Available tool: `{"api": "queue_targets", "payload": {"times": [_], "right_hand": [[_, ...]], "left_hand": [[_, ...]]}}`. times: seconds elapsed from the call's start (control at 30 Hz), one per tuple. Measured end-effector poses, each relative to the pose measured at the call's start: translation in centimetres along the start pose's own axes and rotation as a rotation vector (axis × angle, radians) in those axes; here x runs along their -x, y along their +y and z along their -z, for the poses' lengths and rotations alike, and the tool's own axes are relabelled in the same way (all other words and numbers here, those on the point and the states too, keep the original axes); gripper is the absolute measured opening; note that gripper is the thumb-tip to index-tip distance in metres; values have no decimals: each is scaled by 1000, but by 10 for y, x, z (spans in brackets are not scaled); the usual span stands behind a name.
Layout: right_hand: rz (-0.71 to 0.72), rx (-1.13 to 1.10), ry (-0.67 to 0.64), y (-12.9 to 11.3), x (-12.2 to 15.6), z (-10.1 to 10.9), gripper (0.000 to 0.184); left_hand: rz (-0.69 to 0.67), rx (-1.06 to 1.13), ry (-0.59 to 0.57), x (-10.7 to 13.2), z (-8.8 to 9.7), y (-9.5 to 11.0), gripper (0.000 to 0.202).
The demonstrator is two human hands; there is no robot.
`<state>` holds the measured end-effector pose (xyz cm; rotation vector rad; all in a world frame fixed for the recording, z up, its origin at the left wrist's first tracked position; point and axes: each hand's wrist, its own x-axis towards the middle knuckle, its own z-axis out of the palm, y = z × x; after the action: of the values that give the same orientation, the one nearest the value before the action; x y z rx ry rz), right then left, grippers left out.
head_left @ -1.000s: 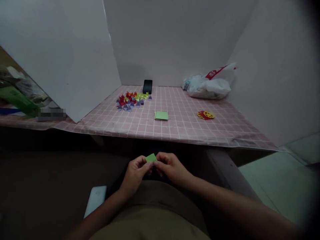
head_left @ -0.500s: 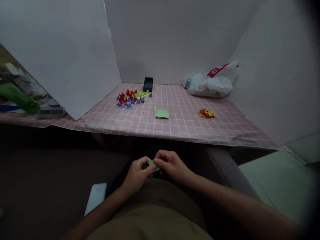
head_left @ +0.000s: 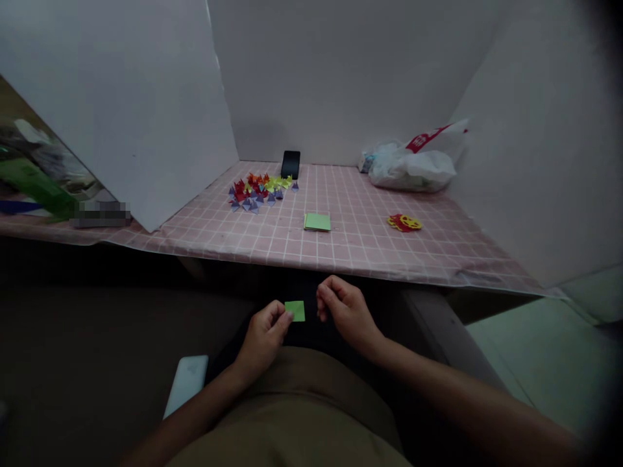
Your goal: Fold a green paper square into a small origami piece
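Observation:
Over my lap, my left hand (head_left: 267, 331) pinches a small square of green paper (head_left: 296, 311) by its left edge, thumb on top. The paper lies flat and faces up, with faint crease lines. To its right, apart from it, my right hand (head_left: 348, 314) hovers with curled fingers and the thumb against them; nothing shows in it. On the table beyond, a stack of green paper squares (head_left: 318, 222) rests near the middle. Several folded paper pieces (head_left: 256, 193) in red, orange, yellow and purple are clustered at the back left.
A pink checked cloth (head_left: 350, 250) covers the table. A black phone (head_left: 291, 165) leans at the back wall. Red and yellow cut-out shapes (head_left: 404, 222) lie right, a white plastic bag (head_left: 413, 167) behind. White panels (head_left: 160, 104) enclose the table. A white device (head_left: 187, 384) sits beside my left forearm.
My right hand has let go of the green paper and moved right and slightly up. The paper, earlier between both hands and mostly covered, now shows as an unfolded square in my left hand.

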<state>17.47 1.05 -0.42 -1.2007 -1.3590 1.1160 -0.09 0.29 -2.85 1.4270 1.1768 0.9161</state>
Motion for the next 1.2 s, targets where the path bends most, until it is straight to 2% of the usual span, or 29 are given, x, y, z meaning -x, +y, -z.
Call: {"api": "queue_targets", "payload": {"times": [0.1,0.17,0.2,0.37,0.5,0.63,0.77,1.0,1.2], "right_hand": [[-48,-44,-140,1,-1,-1,23],[-117,-58,-275,1,1,-4,25],[-130,-57,-297,1,3,-5,28],[-127,-46,-237,-2,7,-8,31],[-180,-79,-252,0,6,-9,32],[-196,-179,-249,3,5,-9,29],[-176,-226,-243,-1,5,-9,20],[-63,-193,-200,-2,4,-9,19],[-35,-170,-204,2,4,-7,13]], "left_hand": [[-20,1,-50,0,0,3,31],[-42,-21,-65,1,0,5,30],[-51,-34,-66,1,0,6,30],[-98,-84,-25,1,0,4,32],[-109,-81,3,0,1,4,32],[-77,150,-20,-3,-1,5,22],[-43,315,28,-5,-2,7,21],[-62,277,52,-3,-1,12,20],[-68,284,60,-2,-1,12,18]]}}
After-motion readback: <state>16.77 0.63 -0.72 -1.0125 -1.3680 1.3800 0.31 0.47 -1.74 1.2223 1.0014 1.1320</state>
